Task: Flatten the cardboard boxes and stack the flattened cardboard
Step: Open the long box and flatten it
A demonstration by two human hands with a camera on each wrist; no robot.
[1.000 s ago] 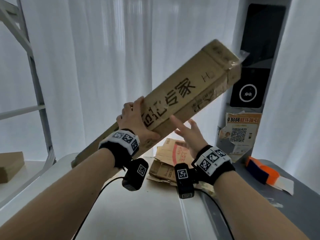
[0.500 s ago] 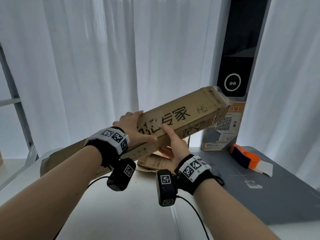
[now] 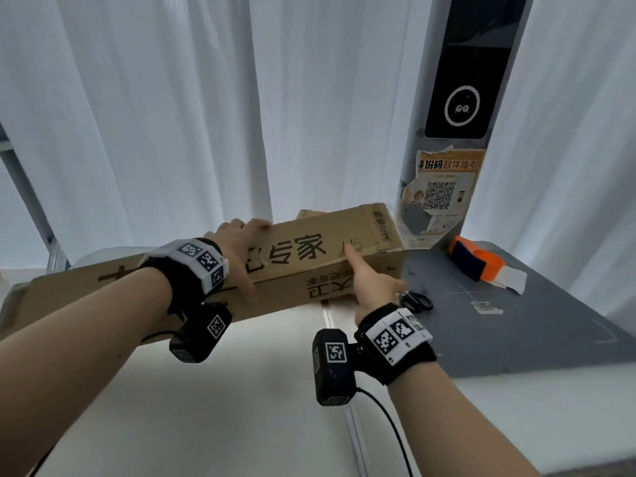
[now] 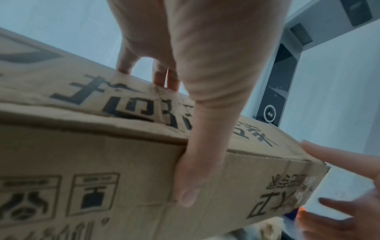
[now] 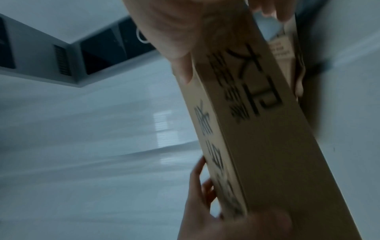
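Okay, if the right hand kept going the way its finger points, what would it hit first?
The long cardboard box: the right hand already has its finger on the top edge.

box (image 3: 309, 266) left end cut off, flattened cardboard (image 3: 309, 213) mostly hidden, right wrist view blurred

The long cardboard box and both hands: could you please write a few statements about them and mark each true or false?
1. The left hand grips the long cardboard box with fingers over its far edge and the thumb on its near side. True.
2. The box is already pressed flat. False: it still has its full boxy shape.
3. The right hand holds the scissors. False: they lie on the grey table while that hand is at the box.
4. An orange and blue tape dispenser sits on the grey table. True.
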